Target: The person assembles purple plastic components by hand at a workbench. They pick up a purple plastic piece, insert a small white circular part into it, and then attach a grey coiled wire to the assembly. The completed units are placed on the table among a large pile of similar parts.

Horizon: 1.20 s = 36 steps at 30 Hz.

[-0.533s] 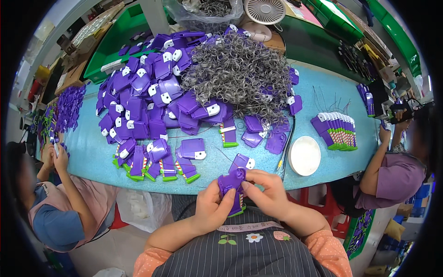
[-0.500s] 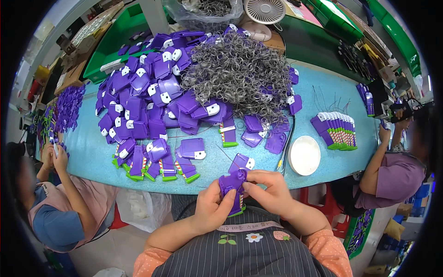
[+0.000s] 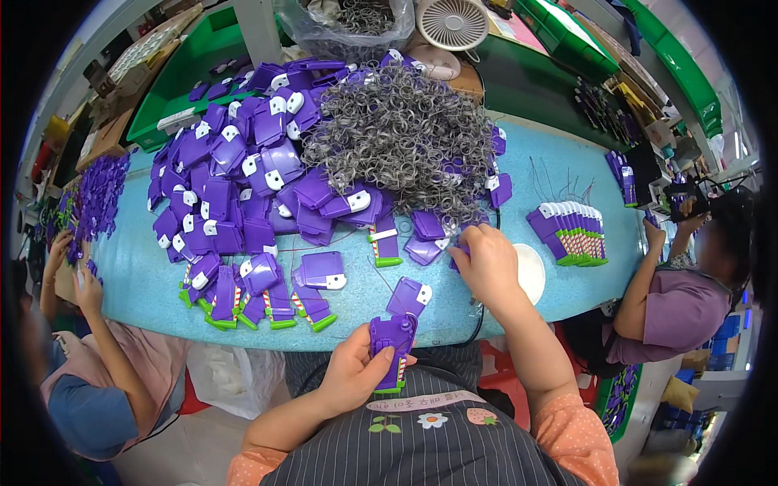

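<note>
My left hand (image 3: 356, 368) is closed around a purple plastic toy shell (image 3: 391, 336) with a green end and a red-and-white striped edge, held in front of my apron. Past the table's front edge, my right hand (image 3: 489, 263) reaches over the tabletop with curled fingers. Its fingertips are down among purple pieces beside the metal ring heap; what they grip is hidden. Just beyond the held shell lies a purple cover (image 3: 409, 296) with a white end. Another purple cover (image 3: 322, 270) rests to its left.
Grey metal rings (image 3: 397, 138) are heaped on a pile of purple covers (image 3: 215, 202). A white round dish (image 3: 531, 275) sits right of my right hand, near a row of wired shells (image 3: 569, 232). A fan (image 3: 452, 24) stands behind. Co-workers sit left (image 3: 105, 381) and right (image 3: 656, 312).
My right hand has left the held shell and moved forward and right to the purple pieces by the rings. My left hand still holds the shell, slightly lower. The view has shifted a little.
</note>
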Each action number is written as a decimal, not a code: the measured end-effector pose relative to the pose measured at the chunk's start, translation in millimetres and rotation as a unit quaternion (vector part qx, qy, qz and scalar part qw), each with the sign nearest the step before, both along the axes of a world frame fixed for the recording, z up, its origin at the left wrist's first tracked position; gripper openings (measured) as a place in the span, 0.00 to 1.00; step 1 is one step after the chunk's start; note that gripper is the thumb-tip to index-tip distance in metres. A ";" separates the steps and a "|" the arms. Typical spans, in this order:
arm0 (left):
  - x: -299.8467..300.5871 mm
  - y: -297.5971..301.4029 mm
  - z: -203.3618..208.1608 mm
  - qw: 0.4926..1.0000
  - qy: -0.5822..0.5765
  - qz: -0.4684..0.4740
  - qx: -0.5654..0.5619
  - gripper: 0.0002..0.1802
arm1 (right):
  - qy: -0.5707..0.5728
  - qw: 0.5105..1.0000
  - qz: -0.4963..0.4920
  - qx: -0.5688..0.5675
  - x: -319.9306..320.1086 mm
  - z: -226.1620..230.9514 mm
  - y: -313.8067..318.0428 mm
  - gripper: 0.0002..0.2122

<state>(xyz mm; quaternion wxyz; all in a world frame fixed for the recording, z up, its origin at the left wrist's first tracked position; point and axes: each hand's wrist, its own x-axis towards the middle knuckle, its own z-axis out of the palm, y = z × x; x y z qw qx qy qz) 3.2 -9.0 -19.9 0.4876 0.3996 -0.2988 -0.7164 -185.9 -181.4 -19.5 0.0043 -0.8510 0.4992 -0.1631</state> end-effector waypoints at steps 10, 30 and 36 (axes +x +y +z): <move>1.5 7.1 -1.0 0.999 0.025 0.024 0.008 0.19 | -0.210 0.975 -0.079 0.013 -80.8 47.1 28.2 0.02; -7.3 -3.7 12.1 1.000 0.026 0.016 0.002 0.19 | -0.299 0.946 -0.104 0.076 -64.6 68.1 63.6 0.03; -13.7 -11.7 25.9 0.999 0.033 -0.004 -0.024 0.19 | -0.519 0.774 0.116 0.344 -13.6 53.0 85.2 0.02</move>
